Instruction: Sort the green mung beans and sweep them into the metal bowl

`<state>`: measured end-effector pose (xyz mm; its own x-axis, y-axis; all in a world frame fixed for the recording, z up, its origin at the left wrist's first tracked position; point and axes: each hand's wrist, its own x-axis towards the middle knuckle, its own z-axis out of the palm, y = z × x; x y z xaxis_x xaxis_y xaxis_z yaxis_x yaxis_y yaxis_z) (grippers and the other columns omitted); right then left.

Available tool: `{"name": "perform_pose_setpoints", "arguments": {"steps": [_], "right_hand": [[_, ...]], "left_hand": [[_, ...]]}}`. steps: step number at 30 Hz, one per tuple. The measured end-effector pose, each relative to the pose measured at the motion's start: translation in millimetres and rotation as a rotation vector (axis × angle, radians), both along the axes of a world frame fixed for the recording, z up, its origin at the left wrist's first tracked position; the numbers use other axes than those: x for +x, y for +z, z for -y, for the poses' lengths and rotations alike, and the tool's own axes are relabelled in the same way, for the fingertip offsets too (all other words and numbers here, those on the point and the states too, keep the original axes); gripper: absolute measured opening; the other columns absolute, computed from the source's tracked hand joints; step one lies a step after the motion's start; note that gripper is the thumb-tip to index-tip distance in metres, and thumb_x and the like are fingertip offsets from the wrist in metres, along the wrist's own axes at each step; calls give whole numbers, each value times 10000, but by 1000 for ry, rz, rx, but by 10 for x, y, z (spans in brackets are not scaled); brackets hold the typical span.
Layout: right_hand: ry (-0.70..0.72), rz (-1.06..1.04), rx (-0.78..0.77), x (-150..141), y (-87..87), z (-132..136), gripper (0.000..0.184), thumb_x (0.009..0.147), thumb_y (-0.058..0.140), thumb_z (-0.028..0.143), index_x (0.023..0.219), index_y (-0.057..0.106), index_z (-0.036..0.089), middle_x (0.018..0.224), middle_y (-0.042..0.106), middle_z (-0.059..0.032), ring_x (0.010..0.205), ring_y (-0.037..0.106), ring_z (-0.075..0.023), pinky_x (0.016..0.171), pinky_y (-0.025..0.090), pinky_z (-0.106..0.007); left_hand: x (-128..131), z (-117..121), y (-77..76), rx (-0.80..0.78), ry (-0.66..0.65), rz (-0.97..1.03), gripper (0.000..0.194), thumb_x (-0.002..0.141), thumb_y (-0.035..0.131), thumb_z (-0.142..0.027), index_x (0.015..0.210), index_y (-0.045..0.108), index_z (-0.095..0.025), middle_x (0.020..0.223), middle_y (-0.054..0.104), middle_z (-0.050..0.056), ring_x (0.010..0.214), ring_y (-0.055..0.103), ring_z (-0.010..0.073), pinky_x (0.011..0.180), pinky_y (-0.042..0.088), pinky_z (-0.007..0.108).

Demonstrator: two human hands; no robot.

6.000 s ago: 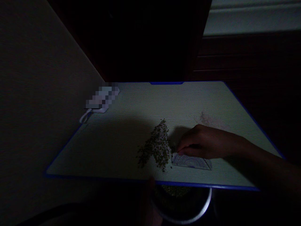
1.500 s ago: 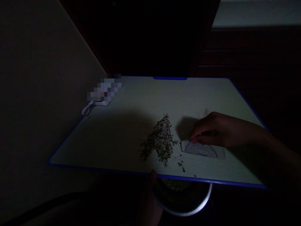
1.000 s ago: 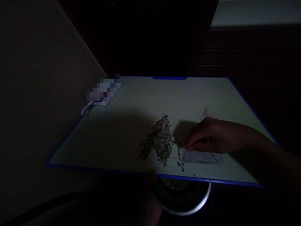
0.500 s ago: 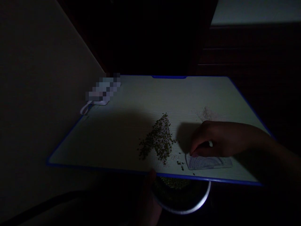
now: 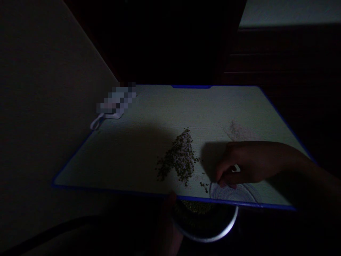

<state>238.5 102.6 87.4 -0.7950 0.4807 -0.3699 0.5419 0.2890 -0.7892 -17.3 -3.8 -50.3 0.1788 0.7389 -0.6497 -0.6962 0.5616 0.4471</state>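
My right hand (image 5: 249, 161) rests near the front right of a pale cutting board with a blue rim (image 5: 213, 106), its fingertips pinching the top edge of a flat, clear protractor with arc markings (image 5: 234, 193). The protractor reaches the board's front edge. To the hand's left lies an elongated pile of small green-brown grains (image 5: 179, 156), with a few strays (image 5: 204, 187) nearer the protractor. In deep shadow, my left hand (image 5: 169, 222) sits at the board's front edge, its thumb rising over the rim. Its fingers are hidden.
Below the front edge, a round metal bowl (image 5: 205, 236) holds similar green grains. A pinkish dust patch (image 5: 236, 129) marks the board. A pixelated white object (image 5: 115, 103) with a looped cord lies at the back left. A beige surface spreads left.
My right hand has drawn the protractor toward me, down to the board's front edge. The grain pile and my left hand stay in place.
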Motion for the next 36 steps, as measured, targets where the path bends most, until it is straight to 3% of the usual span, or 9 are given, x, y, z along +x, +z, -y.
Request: {"name": "perform_pose_setpoints", "arguments": {"steps": [3,12,16,25,30,36], "right_hand": [[-39,-20,25,30,6,-23,199,987,636,223,1003,822,154,743,775,-21,649,702,-116,644,485,-206],[-92,-9,129,87,5,-48,212,987,636,253,1057,822,179,820,814,-19,665,729,-124,633,501,-219],[-103,-17,179,81,5,-57,217,989,629,247,1069,816,171,850,827,-25,694,751,-132,643,515,-224],[-40,-77,215,8,-49,-17,203,992,642,198,1088,815,152,975,843,-58,810,776,-129,733,528,-213],[-24,-97,206,0,-42,-13,191,990,643,187,1067,817,162,934,839,-56,777,765,-126,707,519,-219],[-42,-95,231,-5,-21,-24,197,965,647,146,1071,813,163,955,845,-55,786,776,-131,712,529,-225]], "left_hand": [[3,-3,15,-19,12,-29,272,682,929,-512,823,866,-288,966,886,12,1245,730,320,1240,381,426],[-17,14,-30,-9,46,77,243,836,829,-415,1025,864,-266,1089,876,37,1290,704,319,1223,413,483],[-11,19,18,-35,35,-26,244,879,775,-434,1028,862,-263,1060,880,37,1292,705,303,1236,395,455],[21,-7,151,-109,-7,-208,330,842,753,-504,1025,856,-249,1149,862,53,1510,491,321,1307,220,473],[1,1,115,-194,41,-223,222,882,739,-453,942,864,-280,974,886,14,1427,594,306,1320,170,460],[1,9,78,-7,12,6,210,839,821,-448,988,870,-309,1048,882,-5,1229,741,271,1249,361,405]]}}
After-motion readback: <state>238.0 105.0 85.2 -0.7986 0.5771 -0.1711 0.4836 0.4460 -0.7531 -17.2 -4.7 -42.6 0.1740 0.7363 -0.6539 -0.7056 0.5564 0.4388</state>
